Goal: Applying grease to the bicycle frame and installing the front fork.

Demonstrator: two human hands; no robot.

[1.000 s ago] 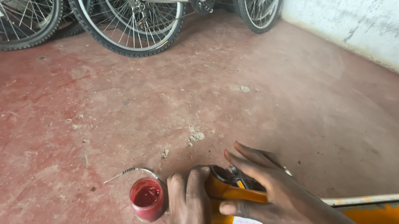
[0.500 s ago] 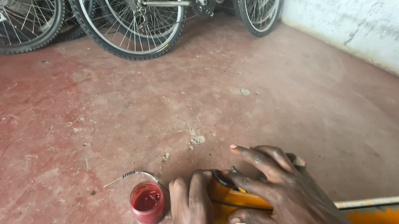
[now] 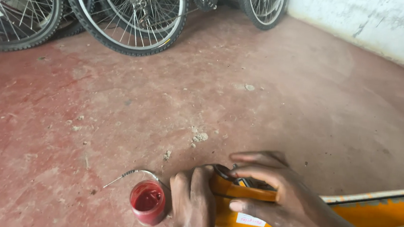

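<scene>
While you crouch over the orange bicycle frame [image 3: 375,214], your hands sit close together at its head end, low in the view. Your left hand [image 3: 193,206] is curled shut around the front of the frame's tube, knuckles up, just beside a small red pot [image 3: 147,202] that stands open on the floor with red grease or paint inside. Your right hand [image 3: 277,200] lies over the top of the tube with its fingers [image 3: 257,158] spread and bent, pressing on a dark fitting at the frame's end rather than closing fully around anything.

Compared with a second ago, your right hand has slid forward and come down over the fitting, its fingers curling more; your left hand has kept its grip in the same place, and the pot has not moved. You seem to have gone from reaching to bearing down on that end of the frame, so the work looks centred on the fitting itself.

A thin bent cable [image 3: 129,173] lies on the red concrete floor [image 3: 113,110] touching or just behind the pot. Bits of grit are scattered ahead of you. Further off, bicycle wheels [image 3: 128,12] lean near the pale wall [image 3: 383,22].
</scene>
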